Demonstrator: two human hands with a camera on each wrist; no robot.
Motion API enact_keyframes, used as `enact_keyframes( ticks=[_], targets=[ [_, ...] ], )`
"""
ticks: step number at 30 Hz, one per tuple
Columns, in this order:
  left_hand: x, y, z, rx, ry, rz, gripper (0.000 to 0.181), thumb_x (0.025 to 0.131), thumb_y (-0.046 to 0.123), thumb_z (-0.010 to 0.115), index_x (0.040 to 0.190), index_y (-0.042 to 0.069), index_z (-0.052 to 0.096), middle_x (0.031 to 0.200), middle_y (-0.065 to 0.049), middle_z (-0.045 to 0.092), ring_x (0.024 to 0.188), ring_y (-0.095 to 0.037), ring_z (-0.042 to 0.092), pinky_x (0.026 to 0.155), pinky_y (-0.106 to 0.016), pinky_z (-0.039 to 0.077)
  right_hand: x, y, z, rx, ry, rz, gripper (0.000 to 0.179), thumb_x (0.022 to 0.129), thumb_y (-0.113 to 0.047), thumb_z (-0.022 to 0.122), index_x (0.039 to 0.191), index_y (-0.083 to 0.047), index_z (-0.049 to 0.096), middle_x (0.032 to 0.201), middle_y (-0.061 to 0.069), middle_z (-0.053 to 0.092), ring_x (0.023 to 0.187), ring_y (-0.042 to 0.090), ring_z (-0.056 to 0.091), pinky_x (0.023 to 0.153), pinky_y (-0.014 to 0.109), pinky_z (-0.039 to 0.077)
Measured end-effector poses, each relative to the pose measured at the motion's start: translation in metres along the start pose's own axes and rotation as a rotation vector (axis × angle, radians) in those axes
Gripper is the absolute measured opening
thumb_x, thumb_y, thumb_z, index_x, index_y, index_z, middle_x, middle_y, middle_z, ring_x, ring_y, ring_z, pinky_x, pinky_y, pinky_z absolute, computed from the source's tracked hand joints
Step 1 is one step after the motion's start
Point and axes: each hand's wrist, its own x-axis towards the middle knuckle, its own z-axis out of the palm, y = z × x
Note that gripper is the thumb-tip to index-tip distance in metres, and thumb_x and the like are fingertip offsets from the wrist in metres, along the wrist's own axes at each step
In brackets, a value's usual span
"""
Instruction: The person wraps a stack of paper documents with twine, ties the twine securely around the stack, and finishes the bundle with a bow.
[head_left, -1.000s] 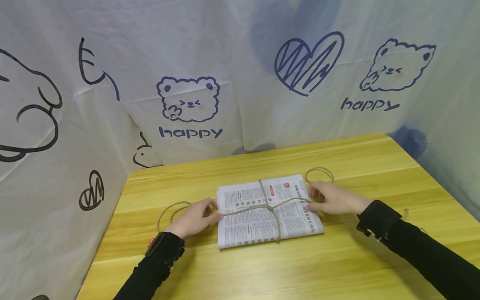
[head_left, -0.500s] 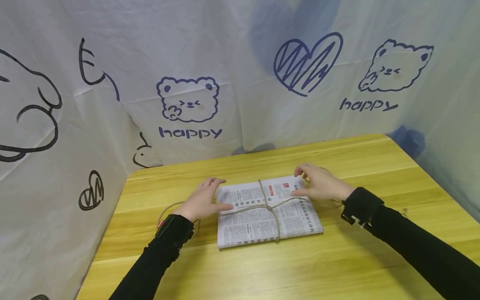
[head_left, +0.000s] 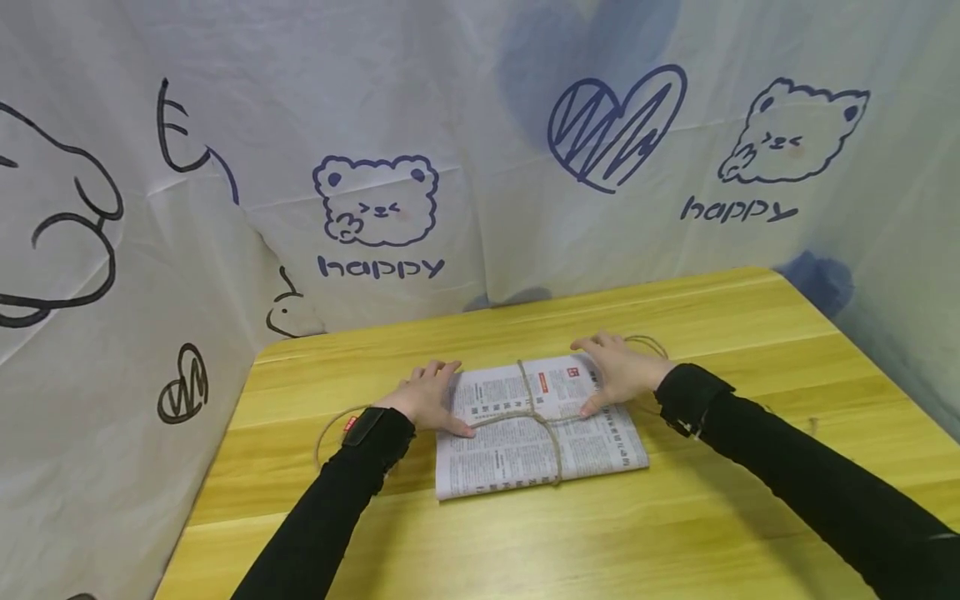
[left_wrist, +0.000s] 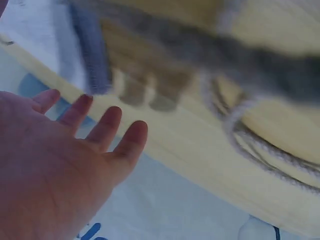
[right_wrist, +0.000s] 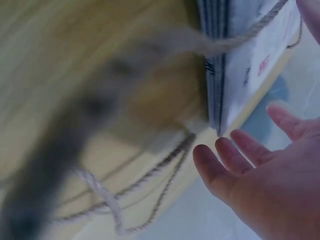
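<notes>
Newspaper bundle (head_left: 510,442) between left hand (head_left: 427,402) and right hand (head_left: 624,368), both spread wide, thumbs over its top; touching or not, hard to tell. Probably light, bendable, easily creased; best taken flat by the sides nearest each palm, not by the twine (head_left: 557,454) crossing between the thumbs.

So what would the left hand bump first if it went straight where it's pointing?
Probably the paper, right by the left hand. I can't tell depth well, so it might pass over instead.
</notes>
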Motion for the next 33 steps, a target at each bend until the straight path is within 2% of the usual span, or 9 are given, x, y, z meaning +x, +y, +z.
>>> enact_keyframes(
  ticks=[7, 12, 18, 22, 26, 30, 33],
  targets=[
    [0.011, -0.009, 0.006, 0.025, 0.041, -0.005, 0.111, 0.070, 0.054, 0.088, 0.158, 0.015, 0.031, 0.157, -0.017, 0.035, 0.142, -0.043, 0.036, 0.112, -0.057, 0.039, 0.006, 0.008, 0.001, 0.011, -0.033, -0.009, 0.110, 0.068, -0.046, 0.092, 0.151, -0.001, 0.037, 0.134, 0.027, 0.048, 0.123, 0.044, 0.047, 0.103, 0.059, 0.043],
    [0.013, -0.004, 0.003, 0.027, 0.054, -0.016, 0.109, 0.066, 0.049, 0.092, 0.152, 0.012, 0.038, 0.151, -0.018, 0.039, 0.133, -0.042, 0.041, 0.106, -0.054, 0.045, 0.009, 0.010, -0.004, 0.070, -0.059, 0.042, 0.107, 0.071, -0.047, 0.091, 0.152, -0.002, 0.037, 0.132, 0.026, 0.049, 0.118, 0.039, 0.051, 0.101, 0.058, 0.046],
    [0.015, 0.005, 0.002, 0.029, 0.041, -0.069, 0.108, 0.062, 0.045, 0.095, 0.149, 0.011, 0.041, 0.147, -0.017, 0.041, 0.128, -0.038, 0.042, 0.103, -0.049, 0.047, 0.012, 0.009, -0.008, 0.048, -0.098, 0.043, 0.107, 0.072, -0.049, 0.089, 0.151, 0.001, 0.038, 0.133, 0.029, 0.049, 0.117, 0.041, 0.051, 0.101, 0.057, 0.046],
    [0.017, 0.009, 0.000, 0.020, 0.044, -0.085, 0.109, 0.060, 0.041, 0.097, 0.148, 0.011, 0.042, 0.146, -0.016, 0.040, 0.128, -0.036, 0.041, 0.103, -0.047, 0.047, 0.013, 0.008, -0.013, 0.058, -0.134, 0.073, 0.106, 0.074, -0.051, 0.087, 0.154, -0.002, 0.036, 0.142, 0.032, 0.046, 0.129, 0.047, 0.048, 0.106, 0.062, 0.042],
    [0.017, 0.012, -0.002, 0.058, 0.032, -0.095, 0.112, 0.059, 0.042, 0.098, 0.148, 0.008, 0.040, 0.145, -0.017, 0.039, 0.126, -0.036, 0.043, 0.104, -0.045, 0.046, 0.016, 0.008, -0.011, 0.024, -0.140, 0.081, 0.103, 0.078, -0.060, 0.080, 0.154, -0.005, 0.037, 0.148, 0.030, 0.043, 0.136, 0.049, 0.043, 0.108, 0.064, 0.039],
    [0.016, 0.015, -0.004, 0.110, 0.010, -0.110, 0.114, 0.059, 0.044, 0.097, 0.149, 0.005, 0.037, 0.145, -0.018, 0.039, 0.128, -0.036, 0.044, 0.105, -0.045, 0.046, 0.018, 0.008, -0.002, -0.023, -0.103, 0.051, 0.103, 0.077, -0.062, 0.080, 0.151, -0.003, 0.041, 0.139, 0.026, 0.048, 0.121, 0.043, 0.048, 0.101, 0.057, 0.044],
    [0.017, 0.016, -0.004, 0.125, 0.002, -0.118, 0.116, 0.059, 0.045, 0.097, 0.150, 0.006, 0.036, 0.148, -0.018, 0.038, 0.132, -0.037, 0.043, 0.107, -0.046, 0.046, 0.019, 0.007, 0.003, -0.026, -0.074, 0.053, 0.101, 0.075, -0.058, 0.083, 0.149, -0.002, 0.044, 0.133, 0.024, 0.048, 0.111, 0.037, 0.046, 0.094, 0.052, 0.044]
  ],
)
